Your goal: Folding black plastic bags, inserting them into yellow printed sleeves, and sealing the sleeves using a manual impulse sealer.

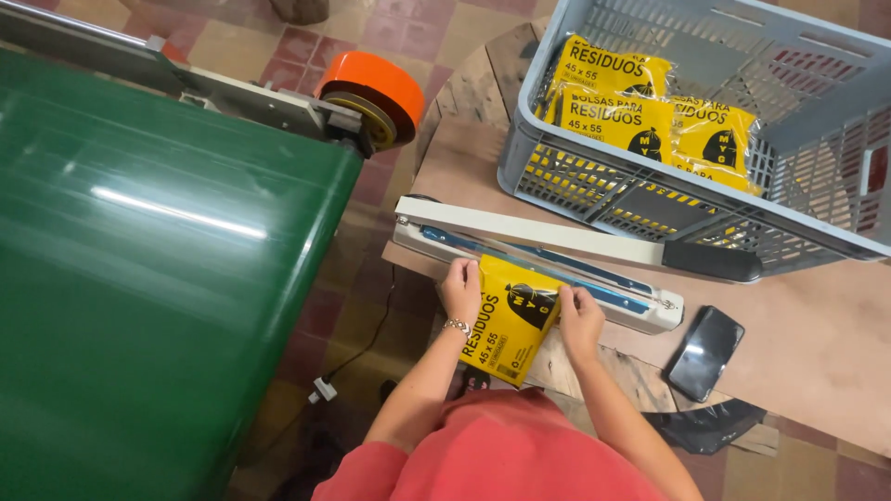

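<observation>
A yellow plastic packet (510,320) with black print lies with its top edge in the jaw of a white impulse sealer (538,255). My left hand (461,289) pinches the packet's left top corner at the sealer. Gripping the right top corner of the packet is my right hand (579,318). The sealer's arm with its black handle (710,262) is raised slightly above the blue sealing bar. A bracelet sits on my left wrist.
A grey plastic crate (789,227) behind the sealer holds several yellow packets (613,102). A black phone (705,353) lies right of the sealer on the brown tabletop (817,343). A green conveyor belt (139,260) with an orange roller cover (376,83) runs on the left.
</observation>
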